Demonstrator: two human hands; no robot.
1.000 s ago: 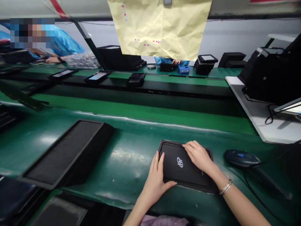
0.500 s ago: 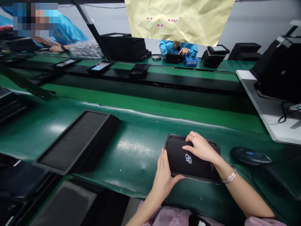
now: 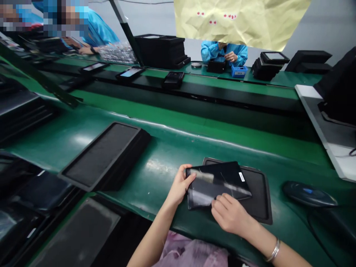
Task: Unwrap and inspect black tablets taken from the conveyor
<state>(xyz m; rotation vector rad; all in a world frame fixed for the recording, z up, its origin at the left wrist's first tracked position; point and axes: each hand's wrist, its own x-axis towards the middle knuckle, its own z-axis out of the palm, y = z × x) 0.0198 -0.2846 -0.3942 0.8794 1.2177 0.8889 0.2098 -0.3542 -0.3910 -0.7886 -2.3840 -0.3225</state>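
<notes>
A black tablet (image 3: 217, 185) is tilted over a shallow black tray (image 3: 260, 193), glossy screen up, with a small white label near its right end. My left hand (image 3: 180, 185) grips the tablet's left end, thumb on the screen. At the lower edge of the tablet, my right hand (image 3: 229, 215) has its fingers curled closed against it; the fingertips are partly hidden. The tray lies on the green mat (image 3: 167, 193), partly covered by the tablet.
A mouse (image 3: 308, 193) lies to the right, a stack of black trays (image 3: 105, 152) to the left. More trays (image 3: 80, 230) are at lower left. Beyond runs a conveyor (image 3: 228, 100) carrying devices. Across it sits a co-worker in blue (image 3: 210, 50). A yellow sheet (image 3: 241, 22) hangs above.
The tablet has come up out of the tray and been turned from its logo-marked back to its screen. My right hand moved from its top to its lower edge. The view shifted left.
</notes>
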